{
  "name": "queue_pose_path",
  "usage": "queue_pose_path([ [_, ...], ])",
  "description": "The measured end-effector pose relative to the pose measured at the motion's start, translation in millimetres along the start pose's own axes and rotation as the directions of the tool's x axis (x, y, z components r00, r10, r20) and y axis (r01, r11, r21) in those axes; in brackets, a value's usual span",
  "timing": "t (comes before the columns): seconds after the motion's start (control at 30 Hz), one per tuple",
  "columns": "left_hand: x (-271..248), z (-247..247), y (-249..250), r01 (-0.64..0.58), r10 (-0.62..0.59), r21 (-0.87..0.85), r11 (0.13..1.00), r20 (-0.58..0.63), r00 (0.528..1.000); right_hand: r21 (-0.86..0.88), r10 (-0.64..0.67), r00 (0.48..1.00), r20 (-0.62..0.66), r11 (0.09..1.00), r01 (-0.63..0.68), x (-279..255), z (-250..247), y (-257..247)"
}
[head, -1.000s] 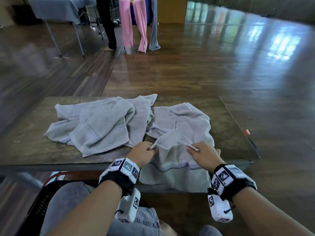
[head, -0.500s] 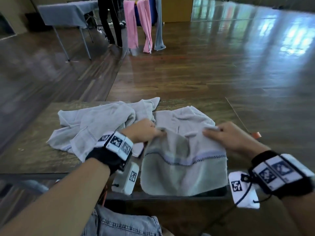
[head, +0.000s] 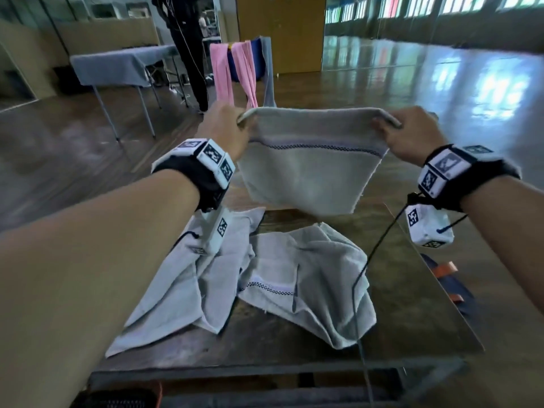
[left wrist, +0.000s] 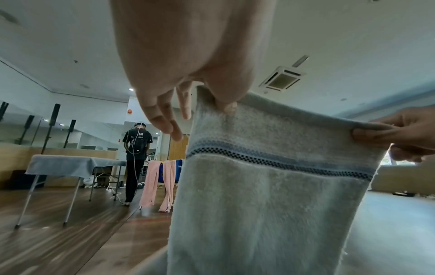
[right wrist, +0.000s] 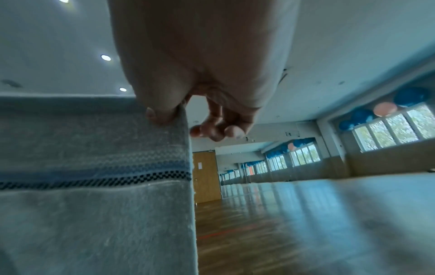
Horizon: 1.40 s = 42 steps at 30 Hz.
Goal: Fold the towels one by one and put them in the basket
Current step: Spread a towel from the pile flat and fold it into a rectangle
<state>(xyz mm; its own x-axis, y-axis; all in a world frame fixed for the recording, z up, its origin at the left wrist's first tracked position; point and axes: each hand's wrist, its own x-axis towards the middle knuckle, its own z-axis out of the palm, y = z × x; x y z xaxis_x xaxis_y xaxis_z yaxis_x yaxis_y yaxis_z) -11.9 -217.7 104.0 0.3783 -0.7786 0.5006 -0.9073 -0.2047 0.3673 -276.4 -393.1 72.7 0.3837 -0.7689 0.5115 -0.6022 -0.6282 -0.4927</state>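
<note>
A grey towel [head: 309, 175] is held in the air above the table [head: 412, 304], stretched between both hands by its top edge, with its checked border band running level just under that edge.

The top left corner is pinched by the left hand [head: 223, 128], thumb against the cloth; the other fingers [left wrist: 164, 119] are seen hanging loosely beside it. The top right corner is pinched by the right hand [head: 412, 134] in the same manner, the remaining fingers [right wrist: 212, 130] being curled clear of the cloth.

Two more towels [head: 235, 278] are left crumpled on the table below, overlapping one another.

A dark basket [head: 117, 399] is partly seen under the near table edge.

Pink cloths [head: 232, 72] are hung on a rack farther off on the wooden floor.
</note>
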Motion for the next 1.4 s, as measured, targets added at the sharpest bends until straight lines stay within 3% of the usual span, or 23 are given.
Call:
queue_pose_path([
  [0.13,-6,15,-8,0.106,-0.104,-0.007,0.994,0.115,0.988,0.022,0.075,0.996,0.054,0.997,-0.076,-8,9,24],
  [0.2,-7,24,-8,0.232,-0.193,-0.176,0.957,0.212,0.958,0.07,0.078,0.992,0.097,0.994,-0.085,-10,12,28],
  [0.3,-6,33,-11,0.378,-0.274,-0.412,0.829,0.29,0.917,0.166,0.067,0.987,0.145,0.982,-0.091,-10,17,30],
  [0.33,-5,35,-13,0.377,-0.278,-0.454,0.807,0.271,0.922,0.19,0.051,0.99,0.129,0.979,-0.075,-10,18,29],
  [0.47,-16,36,-20,0.114,-0.127,-0.354,0.928,-0.012,0.992,0.271,-0.041,0.999,-0.036,0.961,0.049,-18,14,23],
  [0.53,-28,41,-24,0.14,-0.129,-0.357,0.923,0.055,0.99,0.243,-0.056,0.996,-0.07,0.967,0.072,-28,15,26],
  [0.57,-35,45,-27,0.185,-0.145,-0.302,0.935,0.15,0.978,0.191,-0.039,0.999,-0.031,0.981,0.044,-32,16,30],
  [0.63,-50,52,-33,0.219,-0.142,-0.193,0.956,0.346,0.927,0.074,0.07,0.982,0.175,0.994,-0.084,-38,19,39],
  [0.7,-61,56,-37,0.219,-0.126,-0.19,0.957,0.408,0.904,0.063,0.162,0.917,0.364,0.978,-0.197,-42,24,54],
  [0.73,-64,56,-37,0.22,-0.119,-0.208,0.953,0.41,0.904,0.099,0.167,0.904,0.395,0.97,-0.222,-43,26,60],
  [0.83,-65,54,-29,0.166,-0.097,-0.318,0.933,0.222,0.97,0.296,0.125,0.963,0.237,0.935,-0.194,-44,26,62],
  [0.9,-61,48,-26,0.082,-0.077,-0.356,0.931,0.029,0.997,0.358,0.05,0.998,0.047,0.932,-0.063,-45,22,58],
  [0.93,-60,45,-26,0.061,-0.066,-0.356,0.933,-0.001,0.998,0.346,0.015,0.999,-0.031,0.938,-0.004,-46,20,56],
  [1.0,-61,41,-31,0.037,-0.02,-0.304,0.952,0.058,0.998,0.301,-0.023,0.997,-0.075,0.953,0.044,-57,14,45],
  [1.1,-77,35,-46,0.053,-0.006,-0.16,0.986,0.277,0.961,0.185,-0.028,0.993,0.113,0.983,0.006,-83,14,34],
  [1.2,-97,25,-54,0.125,-0.07,-0.126,0.984,0.371,0.926,0.098,0.012,0.978,0.21,0.995,-0.033,-113,13,26],
  [1.3,-117,13,-57,0.143,-0.086,-0.112,0.983,0.405,0.91,0.147,0.064,0.987,0.145,0.985,-0.086,-144,7,12],
  [1.4,-141,-3,-52,0.124,-0.068,-0.103,0.987,0.434,0.898,0.179,0.11,0.994,-0.005,0.978,-0.107,-173,1,-3],
])
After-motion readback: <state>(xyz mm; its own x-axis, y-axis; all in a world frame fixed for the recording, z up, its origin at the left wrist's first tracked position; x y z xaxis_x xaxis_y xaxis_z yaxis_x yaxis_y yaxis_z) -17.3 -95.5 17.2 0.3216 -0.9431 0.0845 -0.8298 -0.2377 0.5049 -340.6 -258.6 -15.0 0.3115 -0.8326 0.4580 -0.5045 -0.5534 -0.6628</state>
